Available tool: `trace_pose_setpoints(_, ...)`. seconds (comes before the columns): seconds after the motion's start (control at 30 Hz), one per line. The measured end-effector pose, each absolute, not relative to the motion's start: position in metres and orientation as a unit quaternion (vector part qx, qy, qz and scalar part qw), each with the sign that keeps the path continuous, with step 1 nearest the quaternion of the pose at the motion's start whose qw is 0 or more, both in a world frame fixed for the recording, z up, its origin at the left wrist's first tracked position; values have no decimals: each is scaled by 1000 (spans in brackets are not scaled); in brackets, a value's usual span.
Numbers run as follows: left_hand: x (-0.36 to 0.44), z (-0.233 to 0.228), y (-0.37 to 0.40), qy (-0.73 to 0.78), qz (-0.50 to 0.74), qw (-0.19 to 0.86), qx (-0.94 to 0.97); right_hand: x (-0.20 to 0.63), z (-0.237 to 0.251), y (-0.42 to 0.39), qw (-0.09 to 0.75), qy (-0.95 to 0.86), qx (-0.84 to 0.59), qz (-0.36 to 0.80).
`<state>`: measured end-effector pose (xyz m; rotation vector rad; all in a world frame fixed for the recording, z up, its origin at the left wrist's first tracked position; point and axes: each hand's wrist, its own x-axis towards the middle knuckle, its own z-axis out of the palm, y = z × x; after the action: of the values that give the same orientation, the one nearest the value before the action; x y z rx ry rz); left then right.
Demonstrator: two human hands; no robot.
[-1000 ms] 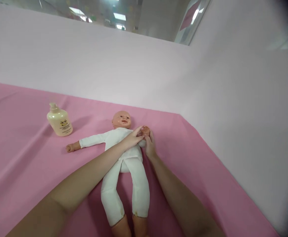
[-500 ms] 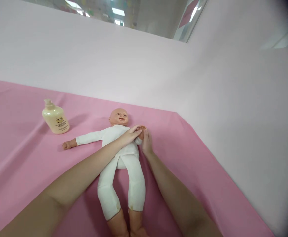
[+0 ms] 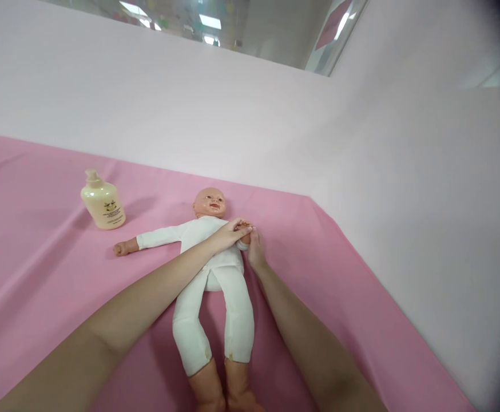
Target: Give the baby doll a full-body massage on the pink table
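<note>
A doll (image 3: 231, 264) in a white suit lies on its back on a pink sheet (image 3: 318, 280), its head (image 3: 210, 203) at the far end and its feet (image 3: 239, 395) at the near edge of the view. The step in hand looks to be handling the doll's small hand (image 3: 246, 238) on the right side. The left hand (image 3: 229, 233) reaches across the chest and grasps that small hand from the left, thumb laid over it. The right hand (image 3: 256, 252) closes around it from the right, with its thumb up against it; the fingers behind are hidden, so I cannot tell how firmly they press. Whether the left forearm rests on the white suit is also unclear.

The doll's other arm (image 3: 159, 236) stretches out to the left, untouched, its fist near a cream pump bottle (image 3: 104, 205) that stands upright farther off. Beyond the sheet rises a pale wall (image 3: 190, 109).

As I judge it, any next move calls for a light, even hold, and for easing both thumbs off before either hand shifts.
</note>
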<state>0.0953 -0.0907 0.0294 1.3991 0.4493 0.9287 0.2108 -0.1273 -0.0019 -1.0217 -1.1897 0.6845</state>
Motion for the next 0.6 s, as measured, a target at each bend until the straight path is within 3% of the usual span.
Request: trace_pose_setpoints(0.6,100,20,-83,183,410,680,580,210,0,-128,656,-512,-464,303)
